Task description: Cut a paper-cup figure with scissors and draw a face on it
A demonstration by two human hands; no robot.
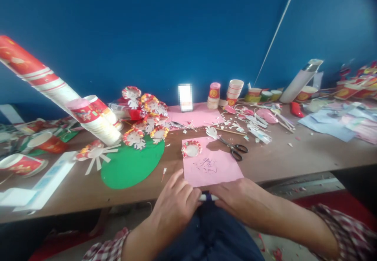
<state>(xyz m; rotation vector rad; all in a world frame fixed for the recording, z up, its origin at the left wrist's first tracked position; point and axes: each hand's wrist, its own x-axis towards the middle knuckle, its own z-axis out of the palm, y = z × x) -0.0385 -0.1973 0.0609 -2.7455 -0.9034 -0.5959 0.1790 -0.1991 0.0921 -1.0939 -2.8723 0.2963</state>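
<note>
Just in front of the table's edge, my left hand [178, 198] and my right hand [238, 198] are closed on the two ends of a white marker [207, 197] with a dark purple band at its middle. It lies level, and its ends are hidden in my fingers. Beyond it is a pink sheet [215, 172] with purple scribbles. On that sheet's far left corner rests a small ring-shaped paper piece [191, 150] with a red and white frilled rim. Black-handled scissors [237, 150] lie partly over its right side, near a white fringed paper piece [211, 132].
A green paper oval [134, 165] lies at the left, beside several frilled paper flowers [159, 133]. Long stacks of paper cups [91, 115] lean there. Upright cup stacks [235, 91], paper scraps [250, 119] and blue-white sheets [326, 123] occupy the back and right.
</note>
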